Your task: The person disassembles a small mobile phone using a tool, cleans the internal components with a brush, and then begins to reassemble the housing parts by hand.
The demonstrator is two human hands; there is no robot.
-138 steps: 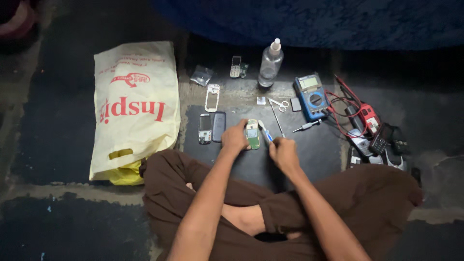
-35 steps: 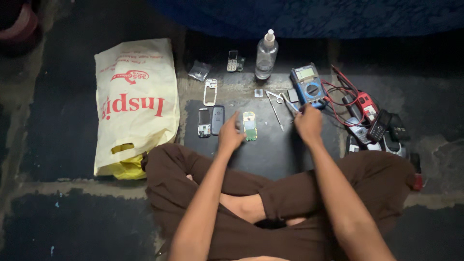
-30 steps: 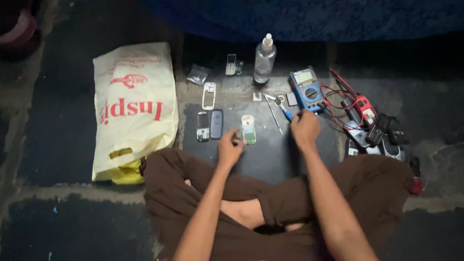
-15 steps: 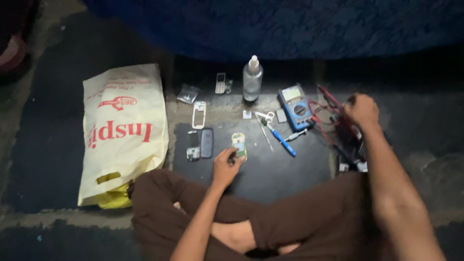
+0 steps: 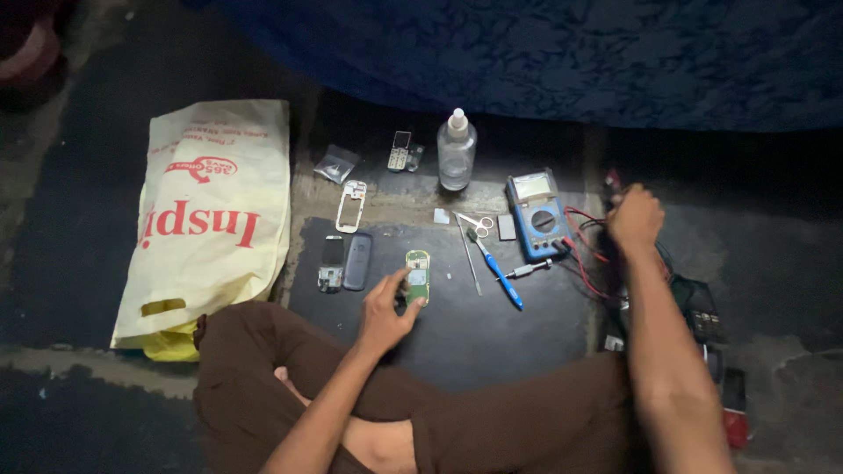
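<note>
The left hand [image 5: 386, 307] rests on the mat [image 5: 492, 325], fingers loosely curled, fingertips touching the green board [image 5: 417, 276] — not lifting it. Right of the board lie a blue tool [image 5: 499, 274] and the meter [image 5: 537, 215]. Beyond the meter, the right hand [image 5: 634, 219] is closed among the leads [image 5: 587, 263] — its exact hold is unclear.
</note>
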